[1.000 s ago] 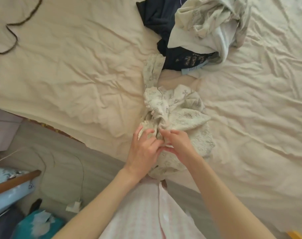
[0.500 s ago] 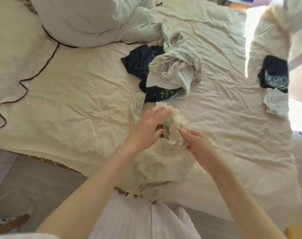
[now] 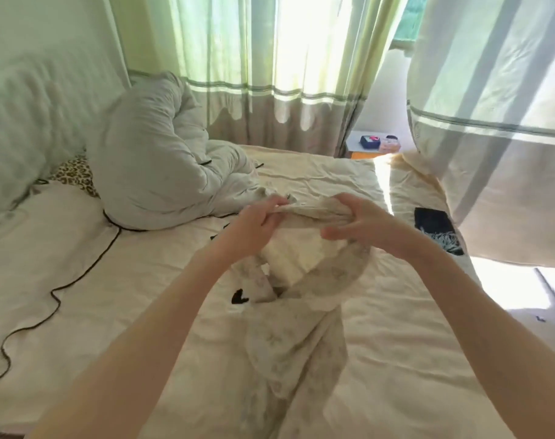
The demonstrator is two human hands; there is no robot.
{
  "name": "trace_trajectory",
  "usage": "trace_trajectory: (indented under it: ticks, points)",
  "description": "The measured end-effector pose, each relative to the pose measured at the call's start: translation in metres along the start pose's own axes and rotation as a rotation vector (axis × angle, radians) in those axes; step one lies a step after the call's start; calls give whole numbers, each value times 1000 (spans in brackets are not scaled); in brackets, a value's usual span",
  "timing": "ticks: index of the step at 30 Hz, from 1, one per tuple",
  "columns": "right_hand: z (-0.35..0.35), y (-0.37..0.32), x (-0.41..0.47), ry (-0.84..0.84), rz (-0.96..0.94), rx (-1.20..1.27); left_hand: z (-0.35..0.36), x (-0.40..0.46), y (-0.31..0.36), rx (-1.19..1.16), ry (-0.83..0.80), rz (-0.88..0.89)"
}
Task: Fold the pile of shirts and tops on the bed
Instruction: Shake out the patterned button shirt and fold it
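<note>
A cream top with a faint grey print hangs in the air above the bed, stretched down toward me. My left hand grips its upper edge on the left. My right hand grips the same bunched edge on the right, fingers curled over the cloth. The lifted top hides most of the pile behind it; only small dark bits of a navy garment show beneath.
A folded dark top with a pale print lies at the bed's right side. A grey duvet is heaped at the back left beside a leopard-print pillow. Curtains hang behind; a small table stands by them.
Both hands have raised the cream top from the bed into the air and spread along its upper edge. The view has tilted up from the bed to the curtains.
</note>
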State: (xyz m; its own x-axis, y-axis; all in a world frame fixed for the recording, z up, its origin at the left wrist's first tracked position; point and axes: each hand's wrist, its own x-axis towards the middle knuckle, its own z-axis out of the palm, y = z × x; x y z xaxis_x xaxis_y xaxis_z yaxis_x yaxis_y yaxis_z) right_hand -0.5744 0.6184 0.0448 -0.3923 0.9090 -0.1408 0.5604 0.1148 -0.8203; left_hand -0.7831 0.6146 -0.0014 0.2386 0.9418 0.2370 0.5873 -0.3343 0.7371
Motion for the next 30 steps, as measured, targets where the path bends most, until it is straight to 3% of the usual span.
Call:
trace_trajectory:
  ticks: [2, 4, 7, 12, 18, 23, 30]
  points:
    - [-14, -19, 7, 118, -127, -309, -32, 9, 23, 81, 32, 36]
    - [-29, -35, 13, 240, -261, -466, -60, 13, 46, 151, 23, 94]
    - [-49, -56, 18, 437, -360, -497, -92, 15, 76, 358, 47, 206]
    - [-51, -77, 12, 643, -488, -471, -121, 7, 102, 646, 420, 377]
    - [-41, -100, 13, 584, -531, -515, -141, -3, 124, 728, 723, 161]
    - [-35, -104, 18, 551, -492, -416, -148, -12, 116, 639, 713, 93]
    - [-25, -102, 20, 642, -500, -348, -136, -46, 65, 732, 551, -106]
